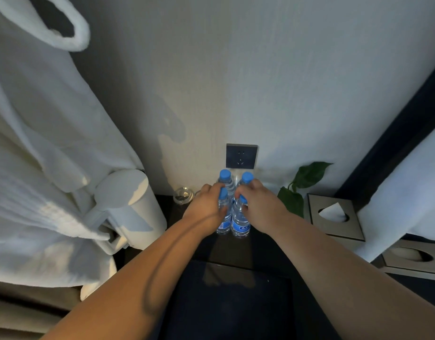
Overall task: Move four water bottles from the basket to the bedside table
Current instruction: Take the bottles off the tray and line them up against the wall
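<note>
Several clear water bottles with blue caps and blue labels stand close together on the dark bedside table [236, 251], near the wall. Two stand at the back, the back left bottle [225, 177] and the back right bottle [247, 179]. In front of them are the front left bottle [223, 217] and the front right bottle [239, 222]. My left hand [207, 202] grips the front left bottle around its neck. My right hand [256, 201] grips the front right bottle near its cap. No basket is in view.
A white kettle [135, 207] stands at the table's left, under a hanging white bathrobe [39, 143]. A glass jar [183, 195] sits behind my left hand. A green plant [302, 187], a tissue box [334, 217] and a wall socket [241, 156] are nearby.
</note>
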`<control>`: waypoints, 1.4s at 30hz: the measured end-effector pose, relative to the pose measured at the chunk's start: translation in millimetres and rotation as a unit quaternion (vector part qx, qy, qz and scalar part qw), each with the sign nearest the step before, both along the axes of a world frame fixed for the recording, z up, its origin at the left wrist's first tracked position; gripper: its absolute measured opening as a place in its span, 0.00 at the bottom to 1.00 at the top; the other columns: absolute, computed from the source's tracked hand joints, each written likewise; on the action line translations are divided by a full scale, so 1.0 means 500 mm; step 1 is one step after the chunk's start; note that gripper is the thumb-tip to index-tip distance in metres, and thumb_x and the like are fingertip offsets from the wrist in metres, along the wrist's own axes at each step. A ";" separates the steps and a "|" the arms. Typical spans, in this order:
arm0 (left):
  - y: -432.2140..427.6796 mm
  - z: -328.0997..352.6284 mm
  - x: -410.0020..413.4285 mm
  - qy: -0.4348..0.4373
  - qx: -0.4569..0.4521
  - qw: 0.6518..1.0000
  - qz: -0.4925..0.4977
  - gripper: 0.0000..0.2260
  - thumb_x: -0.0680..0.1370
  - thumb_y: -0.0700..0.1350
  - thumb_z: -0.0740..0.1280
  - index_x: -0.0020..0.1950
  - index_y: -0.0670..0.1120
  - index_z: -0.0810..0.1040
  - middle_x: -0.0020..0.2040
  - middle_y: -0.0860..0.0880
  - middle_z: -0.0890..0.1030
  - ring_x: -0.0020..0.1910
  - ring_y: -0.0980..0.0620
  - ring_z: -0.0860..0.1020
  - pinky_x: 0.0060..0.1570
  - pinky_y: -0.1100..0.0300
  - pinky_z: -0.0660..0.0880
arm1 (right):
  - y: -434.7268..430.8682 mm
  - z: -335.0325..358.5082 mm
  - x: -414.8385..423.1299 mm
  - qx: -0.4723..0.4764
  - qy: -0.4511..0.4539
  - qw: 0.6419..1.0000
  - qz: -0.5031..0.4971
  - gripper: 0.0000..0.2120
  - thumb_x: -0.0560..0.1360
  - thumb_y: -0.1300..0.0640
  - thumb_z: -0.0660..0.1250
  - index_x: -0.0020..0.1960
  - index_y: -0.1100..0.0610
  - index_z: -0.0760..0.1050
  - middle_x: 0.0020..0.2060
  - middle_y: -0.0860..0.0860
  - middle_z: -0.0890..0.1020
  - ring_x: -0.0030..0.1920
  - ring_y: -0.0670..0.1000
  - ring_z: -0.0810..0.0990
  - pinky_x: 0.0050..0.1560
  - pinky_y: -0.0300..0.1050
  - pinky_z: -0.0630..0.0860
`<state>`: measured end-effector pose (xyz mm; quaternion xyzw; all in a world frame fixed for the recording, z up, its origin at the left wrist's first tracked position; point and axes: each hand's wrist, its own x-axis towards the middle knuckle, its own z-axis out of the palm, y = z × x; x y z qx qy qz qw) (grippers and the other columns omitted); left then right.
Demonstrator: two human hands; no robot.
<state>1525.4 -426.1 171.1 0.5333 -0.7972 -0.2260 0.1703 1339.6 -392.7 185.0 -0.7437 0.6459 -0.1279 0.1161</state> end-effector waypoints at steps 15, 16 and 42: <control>-0.028 0.029 0.006 -0.030 0.013 0.999 -0.028 0.17 0.80 0.49 0.65 0.68 0.51 0.70 0.53 0.46 0.83 0.49 0.47 0.79 0.50 0.49 0.78 | 0.006 0.012 0.005 0.020 -0.012 0.998 -0.060 0.15 0.80 0.51 0.66 0.66 0.52 0.70 0.56 0.54 0.79 0.52 0.54 0.80 0.53 0.52 0.80; -0.029 0.028 0.006 -0.030 0.017 0.999 -0.027 0.15 0.80 0.49 0.65 0.67 0.51 0.71 0.53 0.46 0.83 0.48 0.47 0.79 0.49 0.49 0.78 | 0.003 0.011 0.007 0.030 -0.005 0.997 -0.068 0.14 0.81 0.52 0.66 0.65 0.53 0.70 0.54 0.54 0.79 0.51 0.54 0.80 0.54 0.53 0.80; -0.039 0.057 0.005 -0.080 0.021 0.996 0.015 0.16 0.80 0.63 0.59 0.58 0.54 0.74 0.50 0.53 0.80 0.46 0.51 0.78 0.44 0.54 0.77 | -0.021 0.032 -0.014 -0.005 -0.042 0.995 -0.095 0.19 0.80 0.36 0.60 0.56 0.51 0.75 0.45 0.47 0.79 0.43 0.47 0.77 0.39 0.45 0.73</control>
